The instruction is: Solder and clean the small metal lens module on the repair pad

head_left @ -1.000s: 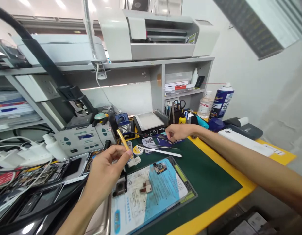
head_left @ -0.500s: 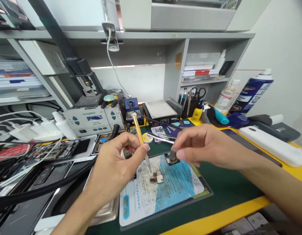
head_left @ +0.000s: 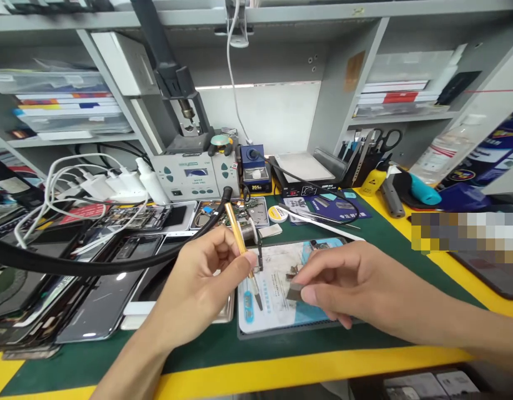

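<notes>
Fingertips of the right hand (head_left: 356, 283) pinch a small grey part (head_left: 295, 291), thumb and forefinger pressed on its edges; it is held just above the near right area of the work mat (head_left: 277, 316), not yet set down. Left hand (head_left: 198, 294) grips a gold-handled tool (head_left: 240, 244) like a pen, thumb and first fingers closed round the shaft, its dark tip (head_left: 257, 300) angled down and close to the mat, just left of the grey part. Tip and part are near but apart; no contact visible.

On the mat, beyond the fingers, small brown pieces (head_left: 293, 271) lie loose. Judgement: work is at an early-to-middle stage, part picked up and tool in hand, the actual work on the part apparently yet to begin.

Farther out: a spool of solder wire (head_left: 276, 214) and tweezers (head_left: 318, 219) lie beyond the mat. A grey station (head_left: 190, 176) with a display stands at the far side, a black hose (head_left: 94, 264) sweeping across the left. Opened phones (head_left: 94, 289) crowd the left of the bench. Scissors (head_left: 383, 136) and a spray can (head_left: 489, 161) stand far right.
</notes>
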`<state>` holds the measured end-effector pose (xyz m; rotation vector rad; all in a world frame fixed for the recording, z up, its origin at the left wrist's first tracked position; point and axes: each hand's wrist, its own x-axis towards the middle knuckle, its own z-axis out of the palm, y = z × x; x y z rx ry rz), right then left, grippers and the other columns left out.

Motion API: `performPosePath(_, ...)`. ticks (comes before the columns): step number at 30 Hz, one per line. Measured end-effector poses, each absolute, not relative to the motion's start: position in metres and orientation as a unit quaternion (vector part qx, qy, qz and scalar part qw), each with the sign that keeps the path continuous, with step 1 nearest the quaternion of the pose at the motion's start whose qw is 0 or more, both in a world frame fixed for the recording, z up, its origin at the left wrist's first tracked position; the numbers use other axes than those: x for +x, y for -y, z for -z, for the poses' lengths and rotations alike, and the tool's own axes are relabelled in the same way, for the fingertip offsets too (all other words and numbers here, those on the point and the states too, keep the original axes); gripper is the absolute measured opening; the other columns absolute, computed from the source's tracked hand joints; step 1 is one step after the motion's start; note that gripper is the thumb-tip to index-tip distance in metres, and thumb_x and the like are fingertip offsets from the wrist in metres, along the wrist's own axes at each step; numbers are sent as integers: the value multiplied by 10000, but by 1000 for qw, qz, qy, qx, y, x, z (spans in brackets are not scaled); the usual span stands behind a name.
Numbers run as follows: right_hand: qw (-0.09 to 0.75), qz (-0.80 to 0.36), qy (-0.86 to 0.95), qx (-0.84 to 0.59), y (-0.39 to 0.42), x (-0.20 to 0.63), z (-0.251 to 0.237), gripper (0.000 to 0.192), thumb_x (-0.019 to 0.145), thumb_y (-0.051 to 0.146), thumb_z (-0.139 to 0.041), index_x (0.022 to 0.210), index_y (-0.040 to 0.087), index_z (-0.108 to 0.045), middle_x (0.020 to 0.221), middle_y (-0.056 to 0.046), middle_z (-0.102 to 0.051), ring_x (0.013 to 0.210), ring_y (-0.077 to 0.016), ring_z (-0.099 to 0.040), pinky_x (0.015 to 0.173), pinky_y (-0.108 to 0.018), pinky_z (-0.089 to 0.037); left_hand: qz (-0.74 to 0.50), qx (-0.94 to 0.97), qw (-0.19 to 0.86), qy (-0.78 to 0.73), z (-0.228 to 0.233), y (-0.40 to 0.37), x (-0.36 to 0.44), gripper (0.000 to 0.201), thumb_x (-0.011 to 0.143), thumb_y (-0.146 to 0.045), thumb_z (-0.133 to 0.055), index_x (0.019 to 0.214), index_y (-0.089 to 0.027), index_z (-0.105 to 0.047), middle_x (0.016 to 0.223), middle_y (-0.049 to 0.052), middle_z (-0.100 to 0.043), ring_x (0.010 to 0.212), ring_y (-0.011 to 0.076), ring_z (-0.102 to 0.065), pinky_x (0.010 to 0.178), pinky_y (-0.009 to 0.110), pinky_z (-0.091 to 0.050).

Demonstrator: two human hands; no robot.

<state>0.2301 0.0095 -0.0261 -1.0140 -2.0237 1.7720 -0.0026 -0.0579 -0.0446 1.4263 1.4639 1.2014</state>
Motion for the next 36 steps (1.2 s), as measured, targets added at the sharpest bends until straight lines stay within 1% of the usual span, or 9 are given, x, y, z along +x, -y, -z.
performPosePath(3, 146, -556, 735, -360, 4, 220, 30, 144, 838, 322, -693, 885, 213, -773, 615, 4, -584, 519, -124, -498, 440, -231, -426, -465, 554, 393, -568, 45, 61, 0, 293, 879, -446, -675, 778, -199, -553, 682, -36, -545, 603, 98, -462, 522, 216, -373)
performPosePath(5, 162, -506, 766, -362, 11, 216, 32, 123, 853, 306, -668, 854, 225, -760, 636, 0, -609, 530, -120, -495, 454, -229, -398, -465, 546, 406, -566, 45, 61, 1, 301, 873, -445, -679, 766, -200, -540, 664, -43, -522, 580, 91, -440, 501, 211, -352)
performPosePath(7, 173, -469, 787, -360, 15, 213, 33, 118, 864, 287, -648, 828, 229, -744, 671, -7, -634, 538, -118, -500, 463, -229, -390, -468, 540, 414, -564, 46, 61, 1, 297, 865, -437, -685, 764, -197, -542, 671, -38, -533, 590, 94, -457, 509, 211, -360)
performPosePath(10, 168, -446, 808, -347, 18, 212, 32, 113, 858, 252, -640, 799, 226, -732, 671, -4, -630, 522, -112, -498, 450, -227, -375, -479, 535, 426, -550, 47, 59, 3, 260, 859, -418, -691, 806, -195, -568, 732, -16, -586, 642, 114, -513, 542, 226, -391)
performPosePath(13, 161, -440, 816, -339, 16, 214, 29, 90, 849, 228, -642, 788, 216, -708, 665, 3, -617, 516, -107, -488, 449, -224, -366, -485, 535, 439, -534, 48, 57, 8, 246, 868, -412, -674, 819, -192, -574, 734, -14, -586, 637, 114, -513, 534, 224, -390)
performPosePath(17, 138, -437, 824, -333, 11, 220, 27, 88, 853, 199, -625, 773, 211, -659, 639, 18, -590, 517, -105, -479, 457, -219, -363, -481, 537, 430, -544, 47, 58, 13, 275, 864, -413, -672, 755, -192, -548, 626, -53, -491, 537, 76, -411, 456, 186, -327)
performPosePath(19, 126, -437, 828, -329, 9, 220, 28, 104, 864, 198, -613, 768, 210, -650, 639, 19, -587, 521, -105, -480, 461, -219, -366, -480, 538, 424, -548, 46, 59, 14, 293, 858, -423, -675, 736, -194, -536, 598, -60, -470, 512, 70, -386, 430, 175, -306)
performPosePath(29, 135, -458, 803, -357, 6, 222, 32, 99, 836, 244, -659, 742, 211, -657, 666, -1, -604, 509, -111, -453, 440, -234, -343, -485, 540, 412, -550, 49, 59, 18, 300, 840, -451, -686, 734, -207, -547, 563, -59, -476, 455, 70, -376, 379, 168, -299)
performPosePath(36, 121, -474, 791, -368, 4, 224, 28, 126, 834, 267, -656, 723, 207, -647, 627, 10, -565, 513, -111, -439, 444, -233, -332, -487, 563, 392, -541, 49, 60, 21, 280, 857, -426, -675, 720, -204, -570, 589, -50, -504, 508, 75, -412, 424, 170, -331)
